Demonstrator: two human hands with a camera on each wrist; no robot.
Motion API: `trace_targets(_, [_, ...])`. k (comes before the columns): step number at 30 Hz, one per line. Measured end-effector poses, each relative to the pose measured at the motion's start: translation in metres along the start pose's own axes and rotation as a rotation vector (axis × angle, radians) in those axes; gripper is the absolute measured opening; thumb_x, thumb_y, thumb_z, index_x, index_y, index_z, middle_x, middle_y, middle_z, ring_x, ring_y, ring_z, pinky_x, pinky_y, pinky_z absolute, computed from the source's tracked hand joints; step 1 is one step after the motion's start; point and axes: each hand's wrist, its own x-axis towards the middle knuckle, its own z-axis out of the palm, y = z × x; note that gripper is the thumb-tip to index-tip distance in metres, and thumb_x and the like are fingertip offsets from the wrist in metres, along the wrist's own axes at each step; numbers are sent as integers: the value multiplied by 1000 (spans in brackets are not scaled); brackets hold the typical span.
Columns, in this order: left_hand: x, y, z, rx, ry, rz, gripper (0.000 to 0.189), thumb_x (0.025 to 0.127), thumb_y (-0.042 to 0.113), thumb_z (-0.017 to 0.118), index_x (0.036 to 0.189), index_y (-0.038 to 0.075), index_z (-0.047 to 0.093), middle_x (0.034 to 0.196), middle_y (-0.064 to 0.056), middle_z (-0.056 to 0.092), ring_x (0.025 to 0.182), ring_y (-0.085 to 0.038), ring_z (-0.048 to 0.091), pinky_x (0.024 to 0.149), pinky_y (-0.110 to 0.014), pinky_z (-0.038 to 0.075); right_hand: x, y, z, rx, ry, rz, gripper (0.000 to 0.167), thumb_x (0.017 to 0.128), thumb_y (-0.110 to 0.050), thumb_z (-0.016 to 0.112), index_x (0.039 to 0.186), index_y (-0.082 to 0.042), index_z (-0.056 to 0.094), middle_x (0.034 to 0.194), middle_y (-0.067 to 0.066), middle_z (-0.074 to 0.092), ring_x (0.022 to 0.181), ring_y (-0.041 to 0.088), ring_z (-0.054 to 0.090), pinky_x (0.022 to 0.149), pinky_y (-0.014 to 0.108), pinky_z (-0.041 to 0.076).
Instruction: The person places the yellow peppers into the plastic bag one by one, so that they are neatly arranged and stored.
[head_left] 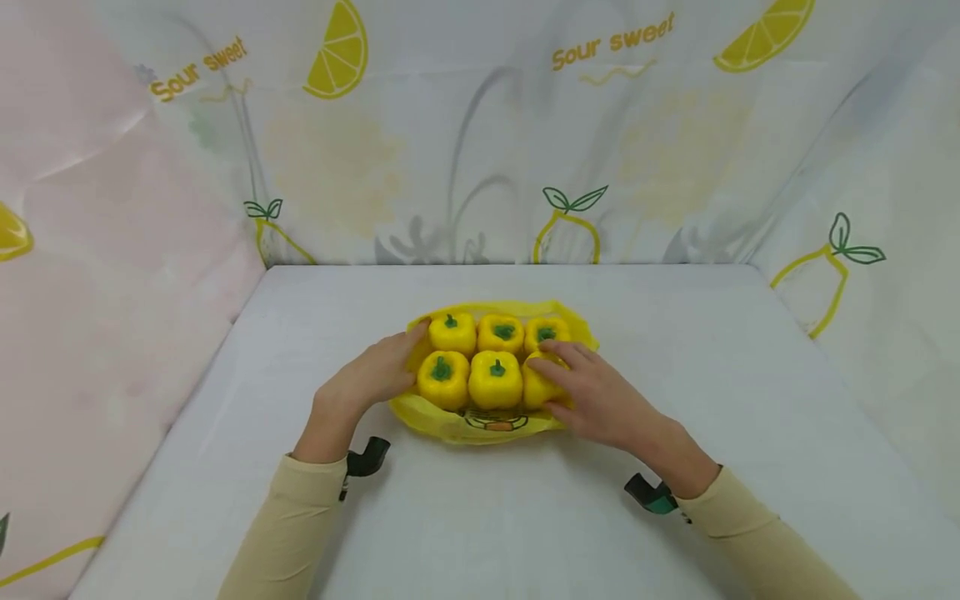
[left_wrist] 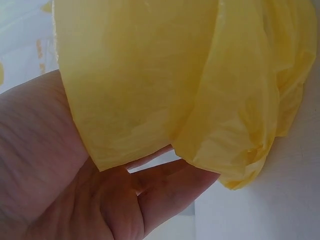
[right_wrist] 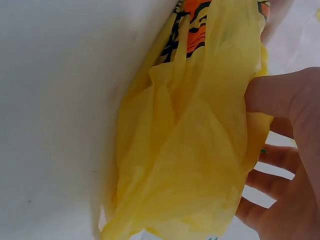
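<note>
Several yellow bell peppers [head_left: 496, 380] with green stems sit in two rows in an opened yellow plastic bag [head_left: 442, 426]. My right hand [head_left: 600, 396] is over the front right bell pepper [head_left: 537, 387], fingers curved across its top and thumb toward the near side; they hide part of it. The right wrist view shows the thumb against the bag's side [right_wrist: 185, 145], fingers spread beyond its rim. At the bag's left end, my left hand [head_left: 378, 367] touches the plastic with loosely extended fingers. In the left wrist view, the yellow plastic [left_wrist: 135, 90] hangs across the palm and hides the fingertips.
The bag lies on a white-covered table [head_left: 480, 517]. Behind stands a white cloth backdrop [head_left: 420, 150] printed with lemons and lettering, and side cloths flank the table. A dark wrist device [head_left: 369, 457] is on the left wrist, another [head_left: 651, 493] on the right.
</note>
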Motion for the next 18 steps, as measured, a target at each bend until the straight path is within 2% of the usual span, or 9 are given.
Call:
trace_targets(3, [-1,-1,-1,1,-3,-8,78,88,2,48,159,5,17,158,-22,36,145,-41,35,120,-56,28,3,-2,0,-42,10,-35,54,82,-22,80,132,-15,61,137,12,56,124,31,56,103,49,51])
trace_targets(5, [-3,-2,-1,3,-4,-13,77,88,2,49,159,5,17,157,-22,36,145,-41,35,120,-57,28,7,-2,-2,-22,0,-42,53,84,-23,78,133,-14,61,136,11,57,124,31,55,103,48,50])
trace_targets(8, [-4,-4,-1,-14,-6,-23,78,89,3,50,159,7,18,158,-21,36,146,-40,35,120,-57,28,13,-2,-8,115,34,1,48,88,-24,74,132,-10,62,136,11,59,125,30,56,105,48,49])
trace_targets(12, [-5,-5,-1,-42,1,-15,78,88,4,50,160,9,18,159,-19,36,147,-39,34,121,-57,27,22,3,-23,309,151,81,39,94,-15,66,132,-7,62,137,10,59,128,28,55,108,48,47])
trace_targets(15, [-5,-6,-4,-59,15,17,79,88,4,49,160,12,18,160,-16,34,148,-37,32,121,-56,26,23,9,-31,321,187,119,40,95,-11,62,135,-7,59,142,11,55,133,29,51,110,50,45])
trace_targets(18, [-8,-9,-9,-91,38,53,79,89,7,49,161,17,17,163,-10,30,150,-33,30,122,-54,25,21,19,-35,274,173,160,48,96,-16,63,142,-9,53,149,12,49,139,32,45,113,54,40])
